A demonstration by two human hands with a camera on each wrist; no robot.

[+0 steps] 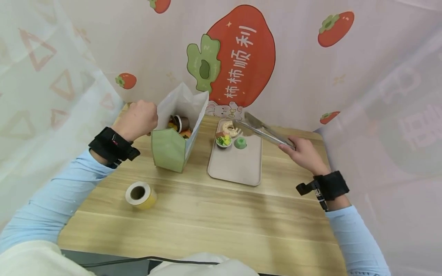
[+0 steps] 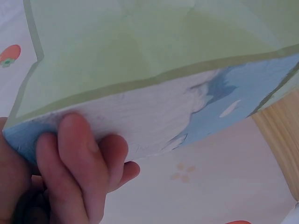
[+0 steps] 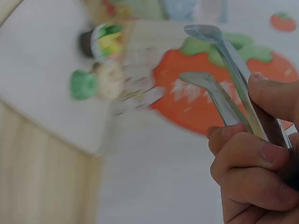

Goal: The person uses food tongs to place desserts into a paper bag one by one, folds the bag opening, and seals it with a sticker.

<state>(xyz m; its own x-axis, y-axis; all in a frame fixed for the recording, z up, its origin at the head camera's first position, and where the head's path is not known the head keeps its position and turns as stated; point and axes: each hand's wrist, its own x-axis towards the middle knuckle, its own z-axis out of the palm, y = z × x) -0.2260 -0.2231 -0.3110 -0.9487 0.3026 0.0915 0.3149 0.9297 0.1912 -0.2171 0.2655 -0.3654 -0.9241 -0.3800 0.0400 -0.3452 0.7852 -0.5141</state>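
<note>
My left hand [image 1: 139, 117] grips the left upper edge of an open paper bag [image 1: 168, 147], its curled fingers against the bag's blue-and-white side [image 2: 154, 116] in the left wrist view; the thumb is mostly hidden there. Inside the bag lie a dark cup-like item [image 1: 182, 123] and some orange and yellow food pieces. My right hand [image 1: 305, 153] holds metal tongs [image 1: 267, 134], their tips parted with nothing between them, over the far part of a beige tray [image 1: 235, 168]. On that tray are a pale ring-shaped doughnut [image 1: 228, 128], a small bowl of green and yellow food [image 1: 223, 141] and a green ring-shaped piece [image 1: 240, 143].
A roll of yellow tape or labels [image 1: 141, 195] stands on the wooden table [image 1: 193, 214], near the left forearm. Printed cloth [image 1: 297, 76] encloses the back and both sides. A dark cable [image 1: 148, 260] runs along the table's front edge.
</note>
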